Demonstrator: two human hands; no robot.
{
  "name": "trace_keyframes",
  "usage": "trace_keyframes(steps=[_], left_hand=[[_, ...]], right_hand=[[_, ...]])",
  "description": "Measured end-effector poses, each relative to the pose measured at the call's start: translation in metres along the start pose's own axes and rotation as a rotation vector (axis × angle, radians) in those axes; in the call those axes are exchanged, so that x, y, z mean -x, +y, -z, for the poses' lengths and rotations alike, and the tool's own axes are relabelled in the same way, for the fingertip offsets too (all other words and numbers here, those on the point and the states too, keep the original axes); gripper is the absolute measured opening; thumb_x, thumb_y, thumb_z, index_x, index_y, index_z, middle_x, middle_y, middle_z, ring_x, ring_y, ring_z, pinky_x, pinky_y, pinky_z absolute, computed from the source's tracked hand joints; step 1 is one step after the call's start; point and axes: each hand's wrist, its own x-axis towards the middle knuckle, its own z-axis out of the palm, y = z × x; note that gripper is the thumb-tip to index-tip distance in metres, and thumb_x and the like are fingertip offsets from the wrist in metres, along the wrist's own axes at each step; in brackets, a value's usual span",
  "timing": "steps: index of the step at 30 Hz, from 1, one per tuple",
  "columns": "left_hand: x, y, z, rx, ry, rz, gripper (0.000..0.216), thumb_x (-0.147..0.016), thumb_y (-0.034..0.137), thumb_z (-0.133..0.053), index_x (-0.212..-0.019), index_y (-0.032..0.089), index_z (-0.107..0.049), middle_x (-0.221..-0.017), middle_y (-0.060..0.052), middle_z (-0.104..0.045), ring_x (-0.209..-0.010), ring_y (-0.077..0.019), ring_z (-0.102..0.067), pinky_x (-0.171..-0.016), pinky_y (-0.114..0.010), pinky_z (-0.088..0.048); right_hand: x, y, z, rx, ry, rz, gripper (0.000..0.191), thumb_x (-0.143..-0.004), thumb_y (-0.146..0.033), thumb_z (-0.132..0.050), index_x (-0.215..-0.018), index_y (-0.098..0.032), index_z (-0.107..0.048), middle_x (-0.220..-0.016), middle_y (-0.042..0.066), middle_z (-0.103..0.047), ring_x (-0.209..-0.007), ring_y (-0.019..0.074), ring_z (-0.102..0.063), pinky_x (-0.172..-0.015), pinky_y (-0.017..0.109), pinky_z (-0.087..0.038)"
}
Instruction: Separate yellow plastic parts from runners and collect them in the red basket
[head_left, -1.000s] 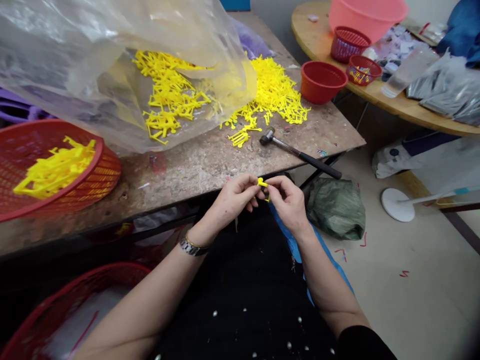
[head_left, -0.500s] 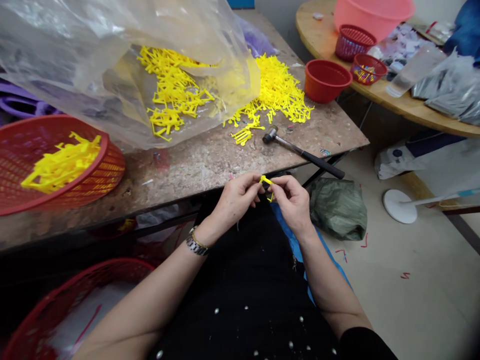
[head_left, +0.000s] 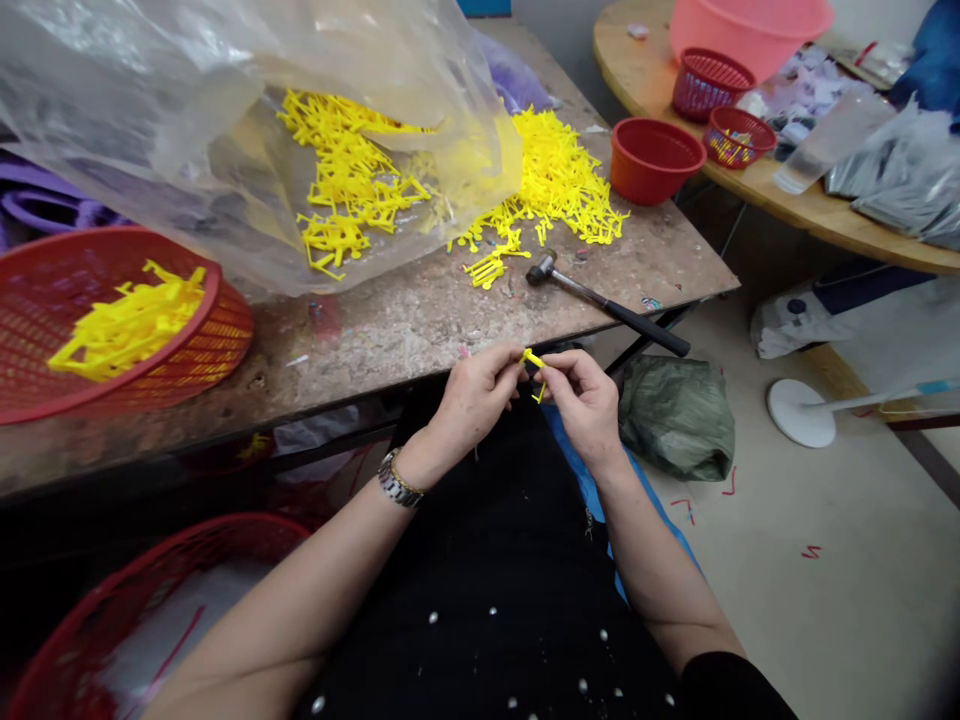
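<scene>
Between my two hands is a small yellow plastic piece (head_left: 533,358), held above my lap just off the table's front edge. My left hand (head_left: 480,388) pinches its left end between thumb and fingers. At the other end, my right hand (head_left: 581,395) grips it the same way, and a thin yellow part hangs below. Fingertips cover much of the piece. Similar yellow pieces lie in a loose pile (head_left: 562,175) on the table, and more sit inside a clear plastic bag (head_left: 217,170). A red basket (head_left: 232,330) at the left holds another heap.
A hammer (head_left: 600,300) with a black handle lies at the table's right edge, its handle jutting past it. A red bowl (head_left: 656,165) stands at the far right corner. Beside my right arm is a dark green bag (head_left: 679,420). A red basket (head_left: 247,525) stands low left.
Both hands stay almost in place, still gripping the yellow piece, which has tilted slightly. The view has shifted a little.
</scene>
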Motion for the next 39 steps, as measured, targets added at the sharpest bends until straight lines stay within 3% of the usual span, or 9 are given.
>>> trace_keyframes(steps=[12, 19, 26, 32, 39], left_hand=[[0.002, -0.002, -0.006, -0.018, 0.057, -0.050, 0.018, -0.094, 0.023, -0.050, -0.094, 0.018, -0.067, -0.082, -0.003, -0.068, -0.061, -0.0121, -0.062, -0.055, -0.022, -0.049], [0.004, -0.004, -0.006, -0.047, 0.061, -0.110, 0.019, -0.095, 0.020, -0.049, -0.096, 0.019, -0.067, -0.079, -0.002, -0.066, -0.058, -0.0116, -0.060, -0.058, -0.024, -0.050], [0.005, -0.010, -0.011, -0.181, 0.123, -0.296, 0.018, -0.097, 0.020, -0.048, -0.094, 0.019, -0.066, -0.080, -0.003, -0.066, -0.068, -0.0133, -0.063, -0.064, -0.024, -0.050], [0.000, -0.016, -0.009, -0.300, 0.116, -0.494, 0.020, -0.100, 0.016, -0.045, -0.094, 0.018, -0.063, -0.074, -0.001, -0.064, -0.062, -0.0112, -0.060, -0.060, -0.022, -0.049], [-0.001, -0.019, -0.009, -0.360, 0.110, -0.539, 0.020, -0.099, 0.012, -0.043, -0.094, 0.018, -0.062, -0.074, 0.000, -0.063, -0.062, -0.0108, -0.059, -0.061, -0.022, -0.048]], right_hand=[[0.003, -0.003, -0.003, -0.101, 0.054, -0.037, 0.013, -0.089, -0.035, -0.066, -0.095, -0.024, -0.069, -0.083, -0.001, -0.071, -0.068, 0.0117, -0.064, -0.066, 0.027, -0.054], [0.002, -0.007, -0.005, -0.196, 0.069, -0.120, 0.019, -0.082, -0.041, -0.072, -0.089, -0.023, -0.067, -0.074, -0.002, -0.071, -0.061, 0.0107, -0.061, -0.063, 0.027, -0.054], [0.006, -0.008, -0.005, -0.182, 0.116, -0.080, 0.016, -0.082, -0.037, -0.071, -0.088, -0.022, -0.068, -0.075, -0.002, -0.071, -0.063, 0.0108, -0.062, -0.062, 0.026, -0.055], [0.004, -0.004, 0.000, -0.166, 0.093, -0.093, 0.015, -0.083, -0.036, -0.069, -0.088, -0.021, -0.068, -0.073, -0.002, -0.072, -0.061, 0.0104, -0.063, -0.061, 0.026, -0.055], [0.004, -0.003, 0.001, -0.116, 0.087, -0.088, 0.013, -0.084, -0.034, -0.067, -0.088, -0.022, -0.068, -0.074, -0.002, -0.072, -0.061, 0.0108, -0.063, -0.061, 0.026, -0.055]])
